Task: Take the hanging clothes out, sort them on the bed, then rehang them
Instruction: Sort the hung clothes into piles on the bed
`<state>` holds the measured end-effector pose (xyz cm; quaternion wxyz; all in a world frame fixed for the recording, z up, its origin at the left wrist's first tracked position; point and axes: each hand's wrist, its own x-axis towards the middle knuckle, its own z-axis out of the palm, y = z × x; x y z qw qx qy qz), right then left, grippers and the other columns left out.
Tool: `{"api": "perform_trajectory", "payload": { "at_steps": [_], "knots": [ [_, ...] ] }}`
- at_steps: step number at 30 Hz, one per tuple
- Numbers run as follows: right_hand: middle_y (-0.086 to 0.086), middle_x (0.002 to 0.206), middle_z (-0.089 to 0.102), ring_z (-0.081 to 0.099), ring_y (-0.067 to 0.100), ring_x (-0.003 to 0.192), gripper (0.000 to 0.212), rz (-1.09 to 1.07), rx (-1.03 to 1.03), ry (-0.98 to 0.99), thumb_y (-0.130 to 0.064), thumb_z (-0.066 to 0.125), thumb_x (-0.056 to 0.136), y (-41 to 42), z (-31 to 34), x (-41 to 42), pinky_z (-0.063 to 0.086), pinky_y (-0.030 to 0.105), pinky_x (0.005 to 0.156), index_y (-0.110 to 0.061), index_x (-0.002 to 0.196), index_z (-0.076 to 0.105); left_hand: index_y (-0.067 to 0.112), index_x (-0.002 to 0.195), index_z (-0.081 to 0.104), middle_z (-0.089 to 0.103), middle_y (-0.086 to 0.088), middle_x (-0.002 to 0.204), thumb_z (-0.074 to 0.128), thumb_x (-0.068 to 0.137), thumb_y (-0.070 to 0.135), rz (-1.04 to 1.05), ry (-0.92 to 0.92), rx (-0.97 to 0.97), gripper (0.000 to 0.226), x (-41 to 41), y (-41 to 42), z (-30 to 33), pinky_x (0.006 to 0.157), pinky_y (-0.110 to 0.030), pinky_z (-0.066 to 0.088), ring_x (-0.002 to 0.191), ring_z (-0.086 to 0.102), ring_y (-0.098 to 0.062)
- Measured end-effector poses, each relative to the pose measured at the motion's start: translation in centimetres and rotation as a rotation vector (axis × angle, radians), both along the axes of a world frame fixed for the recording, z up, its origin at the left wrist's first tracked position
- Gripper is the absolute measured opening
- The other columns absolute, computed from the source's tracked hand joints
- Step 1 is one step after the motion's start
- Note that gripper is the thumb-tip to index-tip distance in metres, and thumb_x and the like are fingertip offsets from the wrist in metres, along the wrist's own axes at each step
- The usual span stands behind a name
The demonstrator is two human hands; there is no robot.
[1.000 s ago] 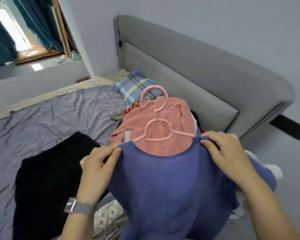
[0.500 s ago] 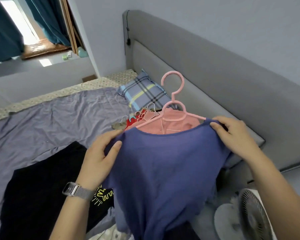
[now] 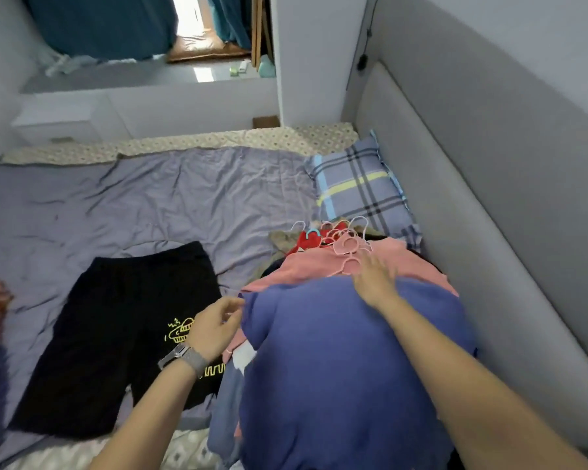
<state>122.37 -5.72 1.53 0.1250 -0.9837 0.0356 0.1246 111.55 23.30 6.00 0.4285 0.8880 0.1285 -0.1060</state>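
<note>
I see the blue top [image 3: 336, 368] laid on the pile beside the plaid pillow [image 3: 360, 191] — my right hand [image 3: 374, 276] flat and open smoothing its collar, left hand [image 3: 214, 327] loosely curled, gripping nothing, at its sleeve edge.

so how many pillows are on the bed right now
1. The plaid pillow lies at the head of the bed, against the grey headboard, just beyond the pile of clothes. Another could be hidden under that pile; the picture cannot show it.

- Shorts [image 3: 116, 320] lie flat on the bed [image 3: 150, 198], left of the clothes pile [image 3: 336, 351].
- Pillow [image 3: 360, 188] sits beyond the pile, against the headboard [image 3: 489, 198] on the right.
</note>
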Motion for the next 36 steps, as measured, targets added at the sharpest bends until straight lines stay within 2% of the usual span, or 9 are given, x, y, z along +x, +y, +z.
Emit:
{"api": "perform_trajectory", "payload": {
  "at_steps": [3,8,13,17,26,30,32,34,36],
  "knots": [
    [0.004,0.148,0.035,0.028,0.022,0.138,0.053,0.192,0.125,0.071,-0.026,0.043,0.096,8.8,-1.9,-2.2,0.015,0.043,0.114,-0.016,0.145,0.026,0.019,0.098,0.063,0.066,0.004,0.091,0.053,0.090,0.008,0.075,0.056,-0.027,0.017,-1.9,2.9,-1.1,0.068,-0.004,0.039,0.088,0.060,-0.011],
    [0.007,0.143,0.042,0.037,0.026,0.134,0.051,0.373,0.218,0.202,-0.025,0.045,0.094,20.1,-2.8,-3.6,0.030,0.037,0.107,-0.014,0.142,0.031,0.020,0.106,0.064,0.067,0.004,0.100,0.055,0.091,0.016,0.139,0.160,0.078,0.018,-4.8,13.0,-3.4,0.081,-0.017,0.043,0.092,0.061,-0.007],
    [0.013,0.132,0.054,0.049,0.030,0.123,0.047,0.340,0.303,0.250,-0.022,0.045,0.093,29.8,-4.1,-0.3,0.039,0.035,0.098,-0.015,0.138,0.036,0.027,0.099,0.061,0.066,0.007,0.092,0.055,0.090,0.017,0.184,0.200,0.163,0.015,-1.7,26.3,-6.5,0.068,-0.009,0.039,0.082,0.061,-0.005],
    [0.009,0.135,0.053,0.050,0.022,0.123,0.051,0.187,0.399,0.348,-0.020,0.052,0.087,36.9,-8.0,3.0,0.039,0.030,0.102,-0.014,0.137,0.040,0.018,0.103,0.063,0.066,0.004,0.093,0.054,0.089,0.015,0.187,0.275,0.160,0.017,4.3,35.4,-11.9,0.071,-0.014,0.042,0.082,0.060,-0.007],
    [0.011,0.145,0.036,0.037,0.026,0.133,0.081,0.218,0.105,0.403,-0.031,0.062,0.083,48.7,-25.2,14.8,0.033,0.034,0.111,-0.012,0.147,0.018,0.009,0.125,0.051,0.055,-0.014,0.124,0.064,0.081,0.016,0.199,0.322,0.240,0.047,17.9,51.6,-30.1,0.096,-0.032,0.046,0.108,0.058,-0.025],
    [0.017,0.147,0.033,0.035,0.034,0.133,0.102,0.001,0.104,0.278,-0.044,0.072,0.076,49.8,-31.0,20.1,0.033,0.042,0.110,-0.010,0.148,0.008,0.009,0.127,0.050,0.055,-0.011,0.125,0.064,0.083,0.013,0.247,0.240,0.193,0.047,18.0,55.0,-34.8,0.096,-0.032,0.044,0.109,0.058,-0.024],
    [0.014,0.149,0.030,0.034,0.035,0.134,0.113,-0.224,0.307,0.337,-0.047,0.076,0.071,50.3,-32.6,21.6,0.031,0.043,0.111,-0.013,0.148,0.000,0.010,0.124,0.053,0.056,-0.009,0.122,0.063,0.083,0.011,0.268,0.142,0.156,0.042,17.0,55.9,-35.9,0.093,-0.031,0.045,0.104,0.059,-0.021],
    [0.011,0.148,0.032,0.039,0.030,0.132,0.109,-0.433,0.589,0.386,-0.044,0.075,0.074,51.9,-33.4,21.5,0.034,0.039,0.110,-0.014,0.148,0.001,0.010,0.121,0.054,0.056,-0.008,0.121,0.063,0.083,0.010,0.298,0.086,0.123,0.039,15.6,56.4,-36.6,0.090,-0.029,0.045,0.101,0.059,-0.019],
    [0.007,0.142,0.040,0.045,0.024,0.126,0.085,-0.538,0.717,0.295,-0.043,0.065,0.083,53.9,-33.8,20.6,0.036,0.028,0.103,-0.013,0.145,0.016,0.011,0.120,0.054,0.056,-0.007,0.121,0.062,0.084,0.009,0.366,0.067,0.085,0.037,14.3,56.7,-36.9,0.088,-0.027,0.045,0.099,0.058,-0.015]
  ]
}}
